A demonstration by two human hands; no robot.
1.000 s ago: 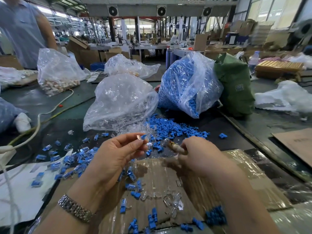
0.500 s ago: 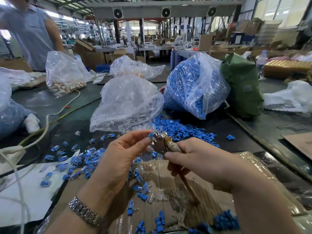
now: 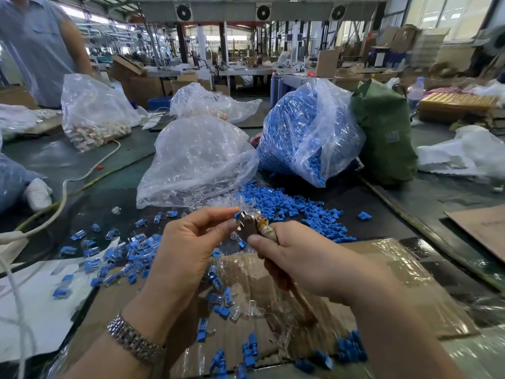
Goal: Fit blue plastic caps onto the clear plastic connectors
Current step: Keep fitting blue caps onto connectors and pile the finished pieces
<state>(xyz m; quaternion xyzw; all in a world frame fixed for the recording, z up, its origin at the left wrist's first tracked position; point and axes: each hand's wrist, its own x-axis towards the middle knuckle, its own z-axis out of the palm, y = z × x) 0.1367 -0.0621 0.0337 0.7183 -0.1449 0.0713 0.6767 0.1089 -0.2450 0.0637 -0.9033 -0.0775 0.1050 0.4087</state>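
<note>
Pinching a blue cap (image 3: 238,215), the left hand (image 3: 188,250) meets the right hand (image 3: 308,258) gripping a tool (image 3: 252,224).

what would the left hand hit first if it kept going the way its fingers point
The left hand points up and right, its fingertips pinching a blue cap. Straight on, it would probably meet the metal tool head held by the right hand; they look nearly touching, though depth is unclear.

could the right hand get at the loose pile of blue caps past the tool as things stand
Probably not freely: the right hand is gripping the tool, though the blue caps lie uncovered just beyond.
</note>
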